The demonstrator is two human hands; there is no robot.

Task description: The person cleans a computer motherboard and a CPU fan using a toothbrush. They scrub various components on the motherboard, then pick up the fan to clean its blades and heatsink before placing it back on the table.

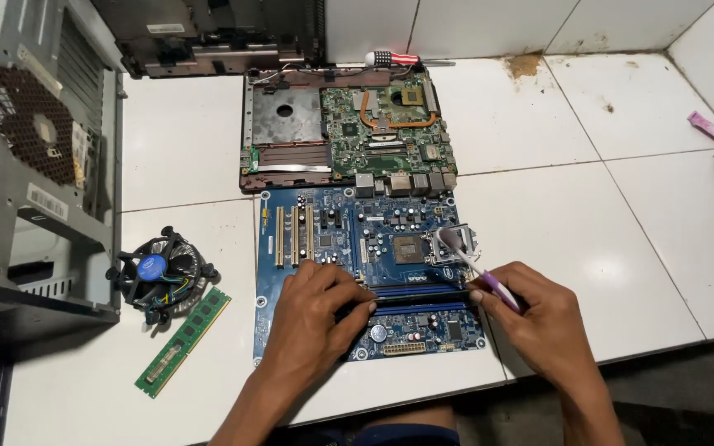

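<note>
A blue desktop motherboard [340,239] lies flat on the white tiled surface in front of me. My left hand [316,310] rests on its near part, fingers on the left end of a dark memory stick [419,296] seated in a slot. My right hand [543,322] touches the stick's right end and grips a purple and white toothbrush [474,264]. The brush head points up-left, over the open processor socket [411,246].
A green laptop board in its dark red shell [349,124] lies beyond the blue board. A round cooler fan [159,272] and a loose green memory stick [183,341] lie at left, beside a grey computer case [35,157]. A striped-handle screwdriver [398,59] lies at the back.
</note>
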